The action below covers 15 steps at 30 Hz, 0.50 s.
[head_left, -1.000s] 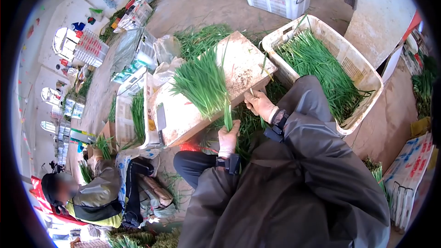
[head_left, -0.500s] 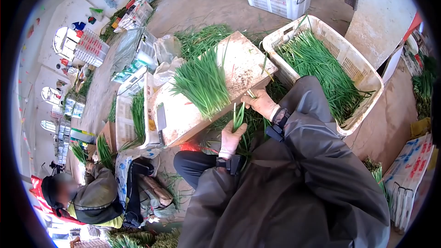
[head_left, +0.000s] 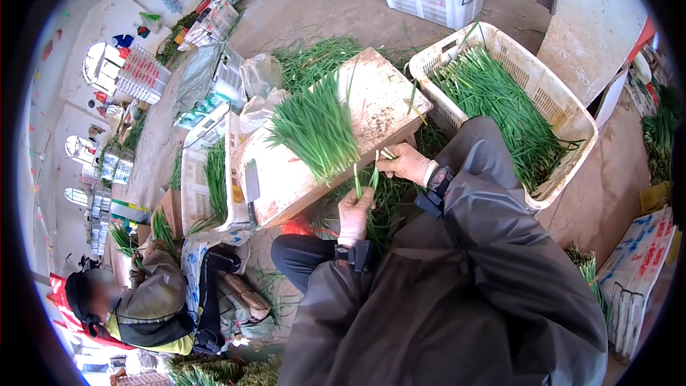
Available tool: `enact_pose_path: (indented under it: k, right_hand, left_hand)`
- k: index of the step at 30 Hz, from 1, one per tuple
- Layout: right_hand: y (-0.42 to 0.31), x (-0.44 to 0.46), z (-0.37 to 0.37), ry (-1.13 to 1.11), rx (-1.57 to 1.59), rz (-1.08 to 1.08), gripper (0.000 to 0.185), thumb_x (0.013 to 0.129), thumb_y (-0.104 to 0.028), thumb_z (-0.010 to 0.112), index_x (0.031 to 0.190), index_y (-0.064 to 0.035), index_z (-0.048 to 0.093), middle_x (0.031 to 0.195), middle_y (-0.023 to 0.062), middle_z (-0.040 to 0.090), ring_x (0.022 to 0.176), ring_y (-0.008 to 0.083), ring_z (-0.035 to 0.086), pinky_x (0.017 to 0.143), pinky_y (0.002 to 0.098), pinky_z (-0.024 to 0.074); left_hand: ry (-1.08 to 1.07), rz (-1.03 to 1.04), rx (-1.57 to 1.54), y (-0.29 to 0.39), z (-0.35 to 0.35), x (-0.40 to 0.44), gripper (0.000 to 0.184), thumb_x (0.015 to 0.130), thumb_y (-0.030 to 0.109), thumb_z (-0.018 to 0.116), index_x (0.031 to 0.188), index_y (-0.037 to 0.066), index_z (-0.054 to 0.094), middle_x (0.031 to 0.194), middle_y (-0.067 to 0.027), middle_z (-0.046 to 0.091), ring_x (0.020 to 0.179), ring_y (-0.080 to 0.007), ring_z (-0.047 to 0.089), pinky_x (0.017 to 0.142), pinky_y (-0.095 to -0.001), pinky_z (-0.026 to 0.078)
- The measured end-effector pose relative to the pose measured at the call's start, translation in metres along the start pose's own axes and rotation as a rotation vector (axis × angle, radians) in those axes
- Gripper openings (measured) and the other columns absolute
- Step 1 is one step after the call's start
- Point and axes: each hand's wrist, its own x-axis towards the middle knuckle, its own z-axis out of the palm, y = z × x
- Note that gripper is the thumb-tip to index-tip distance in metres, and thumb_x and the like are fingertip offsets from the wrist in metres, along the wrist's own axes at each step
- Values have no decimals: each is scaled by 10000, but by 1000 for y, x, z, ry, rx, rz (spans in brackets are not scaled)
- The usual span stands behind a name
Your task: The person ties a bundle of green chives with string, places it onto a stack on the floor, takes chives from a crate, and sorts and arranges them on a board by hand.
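Both my hands are gloved and held over my lap, just in front of the board's near edge. My left hand (head_left: 353, 216) is closed around a few chive stalks (head_left: 358, 180) that stick up from its fingers. Close beside it, my right hand (head_left: 406, 164) pinches a few chives (head_left: 386, 154) with pale ends showing past the fingertips. A thick bundle of green chives (head_left: 314, 129) lies on the pale, dirt-specked board (head_left: 382, 96). A knife (head_left: 251, 182) with a broad blade rests at the board's left end. Loose chives below my hands are partly hidden.
To the right stands a white plastic crate (head_left: 582, 125) full of chives. Another white crate (head_left: 191, 193) with chives is left of the board. A co-worker (head_left: 153, 300) sits at lower left, holding chives. Stacked crates (head_left: 429, 0) stand at the back; cut greens (head_left: 314, 61) litter the floor.
My left hand has shifted slightly left, and a stalk in it now stands apart from the others. My right hand has stayed nearly in place. The co-worker's arms have moved a little.
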Motion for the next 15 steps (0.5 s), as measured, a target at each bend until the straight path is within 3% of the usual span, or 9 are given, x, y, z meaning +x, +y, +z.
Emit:
enact_pose_path:
  k: [2, 3, 6, 7, 10, 15]
  right_hand:
    - [-4, -5, -2, -166, -75, 109, 192, 906, -196, 754, 974, -19, 725, 805, 66, 708, 720, 136, 664, 704, 304, 522]
    - [3, -1, -1, -185, -270, 68, 243, 887, -174, 758, 1067, -15, 718, 869, 87, 726, 716, 146, 673, 717, 311, 536]
    - [38, 1, 3, 418, -926, -186, 317, 868, -155, 762, 1147, -17, 705, 947, 113, 733, 715, 155, 683, 736, 321, 548]
    - [43, 5, -1, 373, -886, -227, 389, 883, -188, 762, 1230, -32, 679, 1003, 99, 731, 757, 147, 685, 729, 323, 547]
    - [16, 4, -2, 72, 6, 142, 381, 912, -204, 748, 1249, -41, 679, 1011, 61, 726, 803, 133, 674, 718, 308, 536]
    - [-13, -9, 17, -12, 141, 75, 311, 956, -262, 758, 1163, -32, 719, 981, -2, 702, 700, 99, 577, 658, 250, 479]
  left_hand:
    - [16, -12, -4, 1, -2, 0, 131, 968, 168, 756, 1011, 45, 745, 721, 29, 655, 580, -39, 491, 543, -206, 341]
    - [18, -5, -4, 1, -3, 1, 134, 965, 173, 760, 1011, 48, 746, 717, 29, 655, 572, -37, 485, 535, -206, 335]
    - [38, 5, -12, -2, -3, 2, 141, 958, 185, 770, 1009, 56, 748, 708, 30, 654, 551, -30, 470, 515, -205, 319]
    - [51, -2, -16, -3, -2, 2, 143, 956, 188, 773, 1008, 57, 748, 705, 32, 653, 546, -29, 466, 511, -205, 315]
    - [62, -22, 2, -3, -3, 4, 146, 958, 199, 772, 1005, 62, 750, 701, 36, 651, 540, -29, 462, 506, -206, 312]
    - [15, -46, 29, 1, 2, 1, 157, 987, 217, 724, 963, 62, 741, 709, 28, 656, 548, -39, 488, 524, -197, 342]
